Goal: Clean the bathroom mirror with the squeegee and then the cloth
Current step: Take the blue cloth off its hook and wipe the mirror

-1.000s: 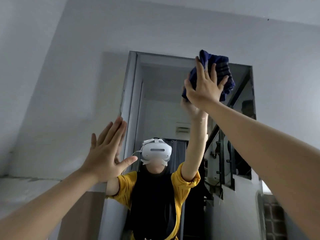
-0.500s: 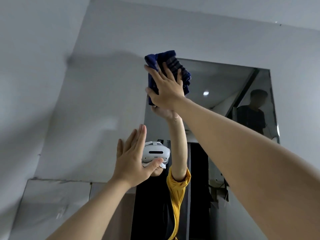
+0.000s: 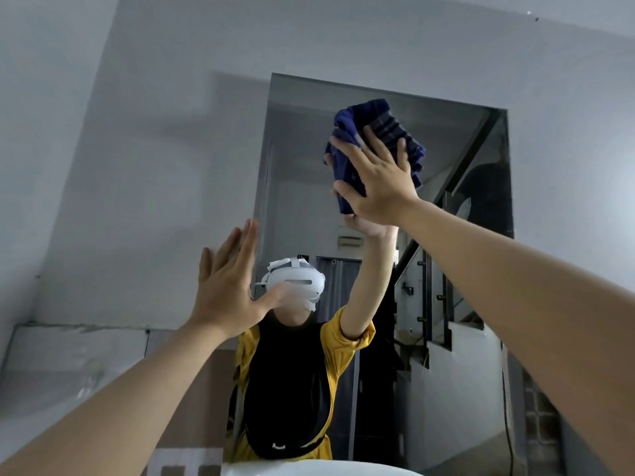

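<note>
The right hand [image 3: 376, 180] was up high, fingers spread wide and flat, pressing the cloth [image 3: 374, 130] against the mirror [image 3: 446, 139]. The cloth, dark blue with faint stripes, was bunched under the palm, and it sat in the upper middle of the glass, its top folds poking out above the fingertips and a tail hanging down to the left of the thumb. The left hand [image 3: 228, 286] was lower and further left, open too, fingers straight and close together, thumb stuck out to the right; it stood at the mirror's left edge, partly over the wall [image 3: 154, 149], and whether it touched either surface could not be told. Both forearms ran in from the near bottom corners, bare. In the glass, the reflected arm met the right hand wrist to wrist just below the cloth, and the person's reflection showed a white headset [image 3: 295, 281], a yellow sleeve and a dark front. To the right in the reflection ran a staircase with a dark railing [image 3: 426, 297]. Along the near bottom edge, a white curved rim [image 3: 309, 468] peeked in, probably a basin. The squeegee was out of view.
</note>
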Available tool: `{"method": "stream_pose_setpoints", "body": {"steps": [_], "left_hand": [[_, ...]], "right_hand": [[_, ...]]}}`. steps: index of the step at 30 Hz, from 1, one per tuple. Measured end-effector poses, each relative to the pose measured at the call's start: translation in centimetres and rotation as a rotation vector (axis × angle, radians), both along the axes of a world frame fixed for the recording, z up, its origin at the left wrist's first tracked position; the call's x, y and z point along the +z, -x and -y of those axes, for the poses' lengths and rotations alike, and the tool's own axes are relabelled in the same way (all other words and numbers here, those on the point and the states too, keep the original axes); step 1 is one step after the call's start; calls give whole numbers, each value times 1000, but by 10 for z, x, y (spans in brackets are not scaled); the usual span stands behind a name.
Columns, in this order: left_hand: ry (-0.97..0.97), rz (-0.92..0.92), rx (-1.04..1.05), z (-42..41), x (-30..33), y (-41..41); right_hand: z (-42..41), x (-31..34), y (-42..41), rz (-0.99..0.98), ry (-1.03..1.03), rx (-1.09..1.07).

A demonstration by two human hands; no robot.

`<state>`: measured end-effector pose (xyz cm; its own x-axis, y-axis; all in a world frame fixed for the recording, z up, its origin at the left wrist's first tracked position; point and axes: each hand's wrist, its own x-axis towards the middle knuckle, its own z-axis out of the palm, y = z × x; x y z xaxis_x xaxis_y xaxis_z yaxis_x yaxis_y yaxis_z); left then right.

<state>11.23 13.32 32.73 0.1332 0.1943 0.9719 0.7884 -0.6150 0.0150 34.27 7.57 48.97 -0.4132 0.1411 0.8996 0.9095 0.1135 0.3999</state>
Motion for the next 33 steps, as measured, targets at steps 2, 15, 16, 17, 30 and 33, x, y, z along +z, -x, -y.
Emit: {"method": "stream_pose_setpoints", "body": {"steps": [2, 15, 16, 17, 30, 33], "left_hand": [[12, 3, 10, 1, 0, 0], [80, -21, 119, 13, 1, -2], [83, -35, 134, 16, 2, -2], [90, -46, 147, 19, 3, -3], [211, -123, 107, 28, -17, 4], [227, -167, 84, 28, -30, 12]], "right_hand": [[4, -5, -29, -66, -2, -19], [16, -44, -143, -545, -31, -7], [15, -47, -139, -585, -41, 4], [13, -50, -134, -628, -48, 13], [1, -67, -17, -598, 18, 105], [0, -63, 17, -553, 45, 119]]}}
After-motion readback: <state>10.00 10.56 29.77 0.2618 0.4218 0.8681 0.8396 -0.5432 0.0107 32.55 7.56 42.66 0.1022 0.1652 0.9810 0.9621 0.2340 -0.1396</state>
